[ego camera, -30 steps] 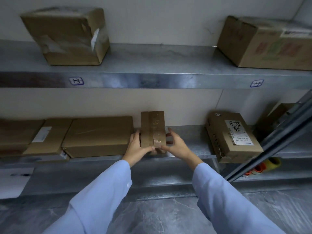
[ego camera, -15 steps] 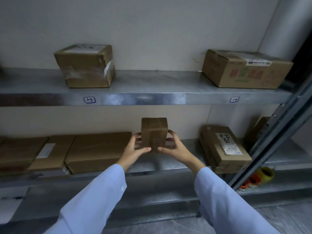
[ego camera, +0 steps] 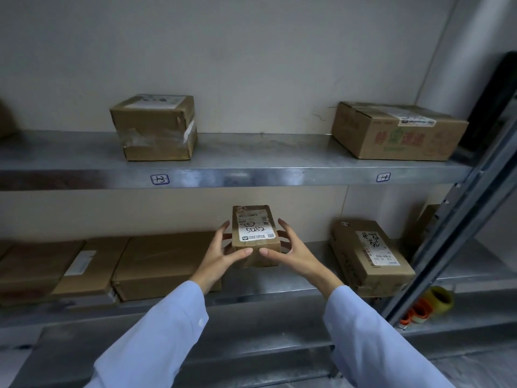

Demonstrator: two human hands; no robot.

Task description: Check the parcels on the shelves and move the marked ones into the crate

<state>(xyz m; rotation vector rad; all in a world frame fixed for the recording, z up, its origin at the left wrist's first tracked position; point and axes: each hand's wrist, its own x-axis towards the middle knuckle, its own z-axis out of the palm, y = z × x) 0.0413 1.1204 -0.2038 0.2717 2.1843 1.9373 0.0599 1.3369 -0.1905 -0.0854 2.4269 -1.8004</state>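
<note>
Parcel [ego camera: 256,238]: held just above lower shelf [ego camera: 251,284].
Hands: left hand [ego camera: 222,254] and right hand [ego camera: 292,252] grasp its sides.
Change: rotated; labelled face [ego camera: 255,219] now toward viewer.
Implication: handwritten mark [ego camera: 255,229] readable, likely for the crate.

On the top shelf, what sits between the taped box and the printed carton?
Nothing: the head view shows bare shelf between the taped box and the printed carton.

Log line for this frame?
small parcel: held between left hand and right hand | label: facing camera | crate: not in view
</note>
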